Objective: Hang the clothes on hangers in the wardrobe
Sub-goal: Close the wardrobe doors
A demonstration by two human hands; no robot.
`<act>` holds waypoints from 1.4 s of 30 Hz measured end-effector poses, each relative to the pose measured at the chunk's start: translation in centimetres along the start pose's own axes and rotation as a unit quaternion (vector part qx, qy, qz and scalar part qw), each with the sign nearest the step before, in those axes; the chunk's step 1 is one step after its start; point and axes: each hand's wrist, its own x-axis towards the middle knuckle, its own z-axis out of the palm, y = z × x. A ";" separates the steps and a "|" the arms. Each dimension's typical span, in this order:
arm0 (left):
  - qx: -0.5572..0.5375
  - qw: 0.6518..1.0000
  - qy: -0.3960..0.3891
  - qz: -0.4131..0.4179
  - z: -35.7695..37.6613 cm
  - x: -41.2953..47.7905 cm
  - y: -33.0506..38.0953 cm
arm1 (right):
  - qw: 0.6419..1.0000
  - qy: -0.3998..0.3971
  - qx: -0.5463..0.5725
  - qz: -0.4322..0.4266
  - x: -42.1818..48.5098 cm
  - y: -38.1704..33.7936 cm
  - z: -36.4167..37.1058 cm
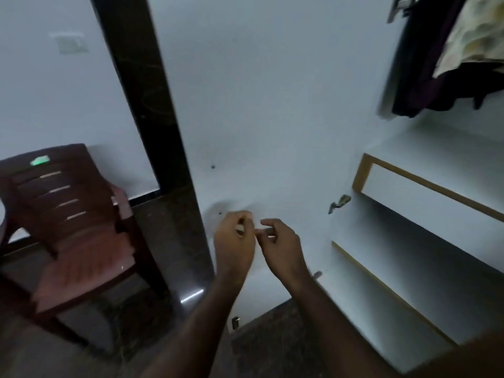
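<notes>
Since neither hand carries a garment that I can see, I judge the step as fetching the next piece. The left hand [234, 241] and right hand [282, 241] hover close together, nearly touching, in front of the open wardrobe door [272, 118]. Fingers are loosely curled, but with the blur I cannot tell whether they pinch something small. Clothes: a dark garment [414, 77] and a cream patterned one [474, 36] hang top right, inside, above the shelves [425, 184]. To do it well, I'd empty both hands, seat the collar square on a hanger, hook it beside those two and stay clear of the hinge [339, 203]. Writing: the green sticker [40, 160] on the chair [71, 214] back is unreadable; I see no other writing.
</notes>
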 end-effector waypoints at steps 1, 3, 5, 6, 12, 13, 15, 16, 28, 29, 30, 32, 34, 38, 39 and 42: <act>0.012 0.998 0.056 0.006 -1.4 1.1 -1.1 | 1.000 -0.010 0.003 -0.012 0.3 -1.1 1.4; 0.008 0.991 0.130 -0.019 -3.4 3.5 -2.8 | 0.999 -0.021 0.005 -0.027 1.1 -2.9 3.8; -0.028 0.989 0.121 -0.084 -5.0 5.8 -3.8 | 0.999 -0.028 -0.002 -0.034 1.8 -4.3 5.6; -0.053 0.989 0.087 -0.111 -5.6 6.8 -4.2 | 0.999 -0.028 -0.006 -0.038 2.2 -4.8 6.5; -0.222 0.948 -0.070 -0.218 -6.4 11.2 -6.4 | 0.998 -0.044 -0.021 -0.038 3.9 -5.5 9.8; -0.217 0.946 -0.072 -0.229 -6.4 11.6 -6.8 | 0.998 -0.041 -0.026 -0.041 4.0 -5.3 10.1; -0.220 0.943 -0.072 -0.240 -6.2 12.2 -7.0 | 0.998 -0.033 -0.029 -0.043 4.1 -4.9 10.5; -0.220 0.942 -0.072 -0.242 -6.2 12.4 -7.0 | 0.999 -0.027 -0.022 -0.041 4.0 -4.8 10.5; -0.225 0.960 -0.093 -0.136 -3.8 4.5 -3.5 | 0.975 0.195 -0.097 -0.040 -2.4 1.0 8.3; -0.210 0.972 -0.074 -0.072 -3.0 3.5 -2.7 | 0.971 0.205 -0.114 -0.042 -3.0 1.4 7.1; -0.188 0.980 -0.061 -0.019 -2.1 2.7 -2.1 | 0.967 0.214 -0.130 -0.046 -3.7 1.9 6.0; -0.191 0.978 -0.077 0.032 -0.3 1.2 -0.7 | 0.957 0.239 -0.154 -0.055 -5.4 2.7 3.8; -0.219 0.968 -0.115 0.043 0.7 0.2 0.6 | 0.950 0.260 -0.161 -0.071 -6.8 3.5 2.4; -0.278 0.929 -0.219 0.103 3.9 -2.9 3.9 | 0.933 0.321 -0.151 -0.061 -9.6 6.1 -1.6; -0.286 0.923 -0.234 0.109 4.8 -3.6 4.6 | 0.928 0.337 -0.150 -0.054 -10.3 6.7 -2.7; -0.287 0.915 -0.256 0.125 7.6 -5.6 6.0 | 0.906 0.390 -0.158 -0.035 -12.5 8.0 -5.7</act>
